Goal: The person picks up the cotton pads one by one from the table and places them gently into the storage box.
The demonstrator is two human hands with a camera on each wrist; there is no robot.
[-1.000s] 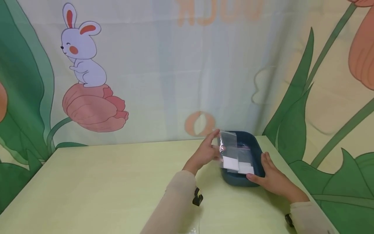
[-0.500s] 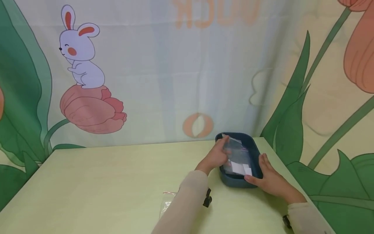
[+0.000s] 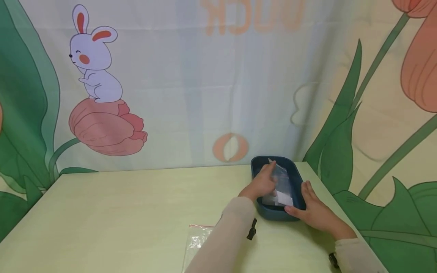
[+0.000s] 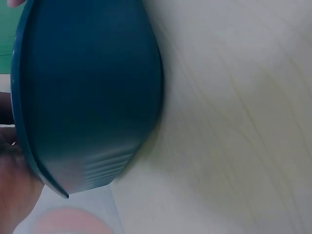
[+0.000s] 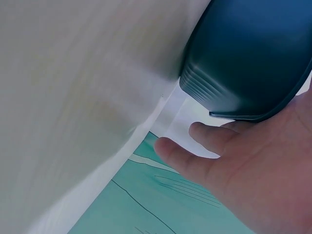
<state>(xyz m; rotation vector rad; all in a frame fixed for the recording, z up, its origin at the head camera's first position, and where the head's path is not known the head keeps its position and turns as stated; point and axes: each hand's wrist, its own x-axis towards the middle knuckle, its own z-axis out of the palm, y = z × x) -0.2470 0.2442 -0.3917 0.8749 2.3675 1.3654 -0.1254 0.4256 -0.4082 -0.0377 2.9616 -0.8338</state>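
In the head view my left hand (image 3: 261, 185) reaches over the left side of a dark blue plastic box (image 3: 278, 216). It holds a clear zip bag (image 3: 282, 181) by its left edge, index finger stretched towards the far end. The bag lies inside the box outline, with white at its near end; what is under it is mostly hidden. My right hand (image 3: 315, 213) rests against the box's right near corner, thumb at the rim and fingers straight along the side. The right wrist view shows those fingers (image 5: 187, 158) extended past the box wall (image 5: 243, 58).
Another clear zip bag (image 3: 196, 242) with a red strip lies on the pale table (image 3: 112, 220), partly under my left sleeve (image 3: 222, 239). Behind the box hangs a printed curtain (image 3: 170, 94) with a rabbit and flowers. The table's right edge runs close beside the box.
My left hand has moved right and lowered the zip bag into the box. The sleeve's shift uncovers more of the bag on the table. My right hand has stayed at the box.
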